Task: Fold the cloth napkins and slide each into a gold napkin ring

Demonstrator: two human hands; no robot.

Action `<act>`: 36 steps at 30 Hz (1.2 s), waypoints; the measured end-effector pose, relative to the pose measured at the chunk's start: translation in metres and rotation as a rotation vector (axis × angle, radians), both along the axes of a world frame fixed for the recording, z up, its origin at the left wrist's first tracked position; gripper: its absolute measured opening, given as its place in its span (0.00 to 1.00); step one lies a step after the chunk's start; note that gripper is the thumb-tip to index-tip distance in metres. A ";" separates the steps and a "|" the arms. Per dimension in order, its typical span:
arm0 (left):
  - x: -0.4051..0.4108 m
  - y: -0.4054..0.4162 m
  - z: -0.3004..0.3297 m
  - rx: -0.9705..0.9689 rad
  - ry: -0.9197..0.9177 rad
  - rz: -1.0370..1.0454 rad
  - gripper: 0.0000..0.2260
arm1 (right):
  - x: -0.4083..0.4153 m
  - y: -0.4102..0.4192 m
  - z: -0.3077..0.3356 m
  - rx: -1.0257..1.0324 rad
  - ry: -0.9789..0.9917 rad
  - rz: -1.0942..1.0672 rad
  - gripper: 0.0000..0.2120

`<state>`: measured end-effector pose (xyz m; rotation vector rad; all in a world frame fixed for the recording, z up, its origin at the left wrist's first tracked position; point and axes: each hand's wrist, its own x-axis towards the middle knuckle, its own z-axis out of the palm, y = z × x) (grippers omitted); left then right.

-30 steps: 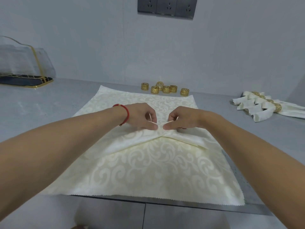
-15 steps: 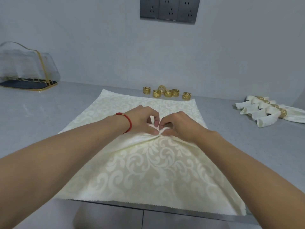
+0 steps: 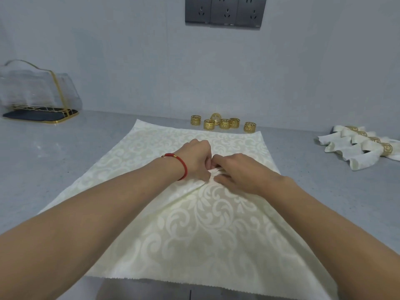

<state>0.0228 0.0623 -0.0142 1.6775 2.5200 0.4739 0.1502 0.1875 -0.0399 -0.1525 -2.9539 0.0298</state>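
A cream cloth napkin (image 3: 194, 230) with a pale scroll pattern lies spread on the grey counter, its near edge hanging over the front. My left hand (image 3: 195, 160), with a red cord at the wrist, and my right hand (image 3: 234, 169) meet at the napkin's middle. Both pinch a gathered pleat of the cloth between fingers and thumb, and folds radiate from that spot. Several gold napkin rings (image 3: 224, 123) stand loose just beyond the napkin's far edge.
Several folded napkins in gold rings (image 3: 363, 147) lie in a pile at the right. A clear holder with gold wire frame and dark base (image 3: 39, 98) stands at the far left. The wall with grey sockets (image 3: 225, 11) rises behind the counter (image 3: 65, 152).
My hands have moved closer together and slightly farther up the napkin, gathering more cloth into the pleat. The near half of the napkin is now pulled taut toward them.
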 end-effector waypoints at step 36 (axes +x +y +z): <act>-0.045 0.030 -0.033 0.276 0.314 0.286 0.13 | -0.083 0.149 0.013 -0.182 0.314 -0.773 0.12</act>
